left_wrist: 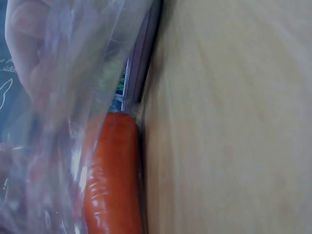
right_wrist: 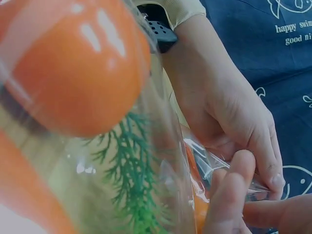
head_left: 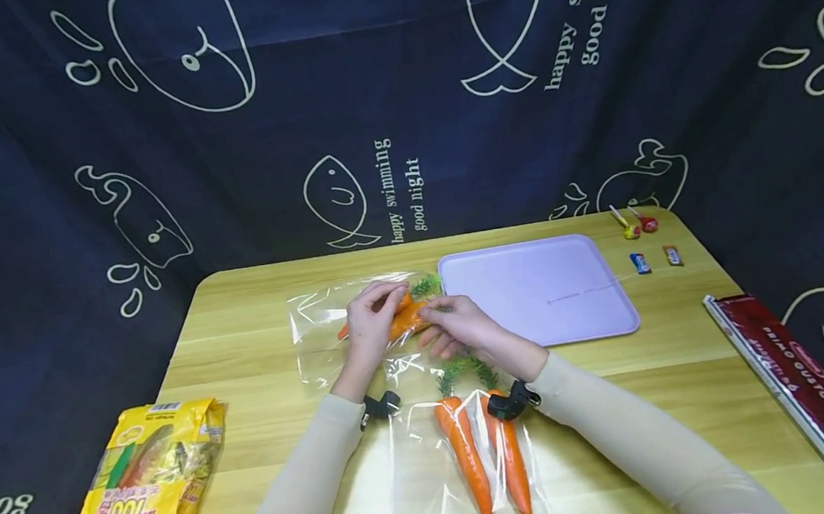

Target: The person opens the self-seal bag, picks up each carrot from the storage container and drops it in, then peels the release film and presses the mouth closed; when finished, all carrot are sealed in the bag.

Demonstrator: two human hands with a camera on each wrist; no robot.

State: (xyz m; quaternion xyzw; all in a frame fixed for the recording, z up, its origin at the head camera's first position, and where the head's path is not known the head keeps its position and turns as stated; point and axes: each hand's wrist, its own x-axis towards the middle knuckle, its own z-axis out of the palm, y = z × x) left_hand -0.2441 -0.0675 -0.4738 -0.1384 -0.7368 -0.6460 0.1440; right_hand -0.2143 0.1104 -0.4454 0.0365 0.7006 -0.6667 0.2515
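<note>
Both hands work at a clear plastic bag (head_left: 316, 326) with orange carrots (head_left: 407, 321) in it, lying past the middle of the table. My left hand (head_left: 371, 316) pinches the film above the carrots; my right hand (head_left: 468, 324) pinches it just to the right, fingertips close to the left ones. Crinkled film shows between the fingers in the right wrist view, where the left hand (right_wrist: 226, 105) faces the camera. Below my right wrist lies a second clear bag (head_left: 414, 458) holding two carrots (head_left: 466, 456) with green tops. A carrot (left_wrist: 114, 180) fills the lower left wrist view.
A lilac tray (head_left: 536, 290) lies behind my right hand. Lollipops (head_left: 647, 224) and small wrapped sweets (head_left: 640, 263) sit at the back right. A red spaghetti pack (head_left: 811, 391) runs along the right edge, and a yellow food packet (head_left: 151, 473) lies at the left.
</note>
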